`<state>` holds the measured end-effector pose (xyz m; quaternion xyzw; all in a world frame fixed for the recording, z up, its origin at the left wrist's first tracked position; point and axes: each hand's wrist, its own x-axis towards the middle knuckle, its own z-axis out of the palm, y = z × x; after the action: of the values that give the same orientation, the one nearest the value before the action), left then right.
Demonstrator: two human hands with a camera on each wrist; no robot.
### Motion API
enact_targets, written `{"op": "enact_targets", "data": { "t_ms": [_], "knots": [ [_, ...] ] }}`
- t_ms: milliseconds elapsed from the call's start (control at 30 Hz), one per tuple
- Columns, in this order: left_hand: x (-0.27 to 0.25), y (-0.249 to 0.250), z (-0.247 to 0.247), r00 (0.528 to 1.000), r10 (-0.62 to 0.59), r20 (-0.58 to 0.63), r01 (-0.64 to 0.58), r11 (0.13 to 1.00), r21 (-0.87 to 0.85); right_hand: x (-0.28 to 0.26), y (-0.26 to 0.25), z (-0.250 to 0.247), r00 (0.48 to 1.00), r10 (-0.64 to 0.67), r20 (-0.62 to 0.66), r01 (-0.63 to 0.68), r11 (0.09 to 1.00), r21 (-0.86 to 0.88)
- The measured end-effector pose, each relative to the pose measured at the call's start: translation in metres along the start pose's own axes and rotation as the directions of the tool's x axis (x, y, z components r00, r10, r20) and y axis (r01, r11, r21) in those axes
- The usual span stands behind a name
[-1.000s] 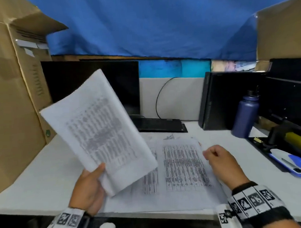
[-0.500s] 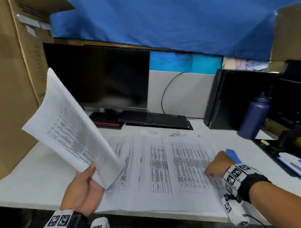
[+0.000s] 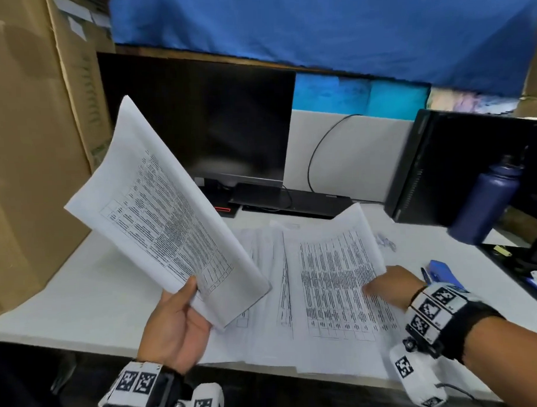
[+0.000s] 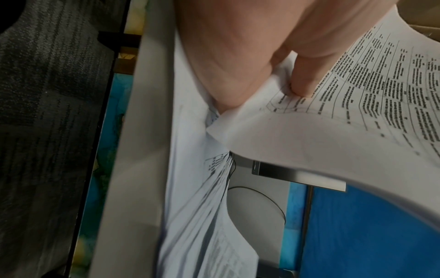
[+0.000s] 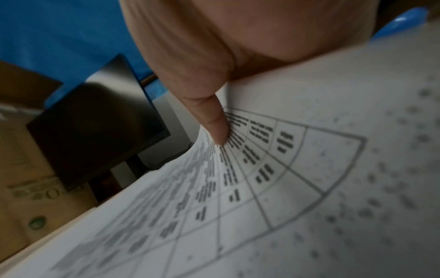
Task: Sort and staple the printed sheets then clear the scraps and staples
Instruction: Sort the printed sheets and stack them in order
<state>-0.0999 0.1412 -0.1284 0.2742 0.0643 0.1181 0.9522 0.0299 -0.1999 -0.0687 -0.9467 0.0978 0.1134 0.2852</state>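
My left hand (image 3: 187,303) holds a stack of printed sheets (image 3: 167,216) raised and tilted above the desk's left half; its thumb (image 4: 302,82) presses on the stack's (image 4: 357,122) lower corner. More printed sheets (image 3: 264,294) lie spread over the white desk (image 3: 81,286). At the right edge of the rightmost sheet (image 3: 333,277), my right hand (image 3: 382,283) pinches it, and its far corner curls off the desk. In the right wrist view the thumb (image 5: 214,127) lies on that sheet's (image 5: 285,188) printed table. A blue stapler (image 3: 443,271) lies just right of the hand. Small scraps (image 3: 385,242) sit behind it.
A dark monitor (image 3: 197,129) stands at the back. A black computer tower (image 3: 442,166) and a dark blue bottle (image 3: 486,201) stand at the back right. Cardboard boxes (image 3: 31,150) wall the left side. A black tray (image 3: 513,264) holds tools at the far right.
My left hand has brought its stack up and toward the middle. My right hand has taken the edge of the rightmost sheet, and that sheet's far corner has risen.
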Motion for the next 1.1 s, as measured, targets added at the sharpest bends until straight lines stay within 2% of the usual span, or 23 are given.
{"op": "enact_targets", "data": {
  "t_ms": [67, 100, 133, 200, 267, 333, 433, 500, 600, 667, 767, 867, 933, 1000, 1033, 1100],
  "knots": [
    [-0.001, 0.000, -0.001, 1.000, 0.010, 0.003, -0.010, 1.000, 0.006, -0.004, -0.008, 0.007, 1.000, 0.005, 0.027, -0.005, 1.000, 0.020],
    [-0.002, 0.000, -0.002, 1.000, 0.014, 0.005, -0.014, 1.000, 0.009, -0.002, -0.006, 0.010, 1.000, -0.022, 0.022, 0.023, 0.998, -0.065],
    [-0.003, 0.000, -0.002, 1.000, 0.018, 0.000, -0.018, 1.000, 0.006, -0.002, -0.009, 0.014, 0.999, 0.028, 0.029, -0.026, 0.997, -0.072],
    [-0.005, 0.000, -0.002, 0.999, 0.026, -0.027, -0.027, 0.999, -0.023, 0.002, -0.014, 0.021, 1.000, 0.026, 0.014, -0.023, 0.985, -0.173],
    [-0.007, 0.000, 0.000, 0.999, 0.033, -0.039, -0.034, 0.999, -0.029, 0.008, -0.017, 0.029, 1.000, 0.026, -0.005, -0.026, 0.979, -0.203],
    [-0.009, -0.001, 0.004, 0.999, 0.033, -0.041, -0.033, 0.999, -0.005, 0.007, -0.020, 0.032, 0.998, 0.062, -0.022, -0.065, 0.986, -0.152],
    [-0.009, -0.001, 0.008, 0.999, 0.027, -0.038, -0.028, 1.000, -0.003, 0.009, -0.019, 0.033, 0.986, 0.040, -0.161, -0.054, 0.995, -0.083],
    [-0.008, 0.000, 0.008, 0.999, 0.023, -0.042, -0.024, 1.000, -0.005, 0.004, -0.022, 0.026, 0.986, 0.054, -0.157, -0.060, 0.998, -0.034],
    [-0.007, 0.001, 0.007, 0.998, 0.013, -0.054, -0.013, 1.000, 0.006, -0.005, -0.024, 0.007, 0.996, -0.033, -0.089, 0.035, 0.999, 0.024],
    [-0.007, 0.002, 0.007, 0.998, 0.003, -0.070, -0.003, 1.000, 0.005, -0.014, -0.019, -0.011, 0.980, -0.131, -0.151, 0.150, 0.981, 0.119],
    [-0.008, 0.003, 0.014, 0.997, -0.004, -0.072, 0.007, 0.999, 0.042, -0.039, -0.015, -0.043, 0.918, -0.194, -0.345, 0.293, 0.919, 0.263],
    [-0.009, 0.006, 0.028, 0.994, 0.073, -0.084, -0.061, 0.989, 0.136, -0.058, -0.008, -0.079, 0.818, -0.206, -0.537, 0.445, 0.818, 0.364],
    [-0.009, 0.007, 0.042, 0.988, 0.125, -0.092, -0.099, 0.965, 0.244, -0.068, 0.000, -0.103, 0.773, -0.181, -0.608, 0.519, 0.732, 0.442],
    [-0.009, 0.008, 0.050, 0.979, 0.176, -0.104, -0.124, 0.916, 0.382, -0.067, 0.018, -0.124, 0.765, -0.166, -0.622, 0.547, 0.678, 0.491],
    [-0.010, 0.009, 0.055, 0.975, 0.200, -0.097, -0.134, 0.877, 0.461, -0.049, 0.040, -0.128, 0.792, -0.123, -0.598, 0.502, 0.689, 0.524],
    [-0.011, 0.006, 0.064, 0.966, 0.250, -0.068, -0.160, 0.782, 0.602, -0.031, 0.067, -0.129, 0.841, -0.124, -0.527, 0.491, 0.586, 0.645]
  ]
}}
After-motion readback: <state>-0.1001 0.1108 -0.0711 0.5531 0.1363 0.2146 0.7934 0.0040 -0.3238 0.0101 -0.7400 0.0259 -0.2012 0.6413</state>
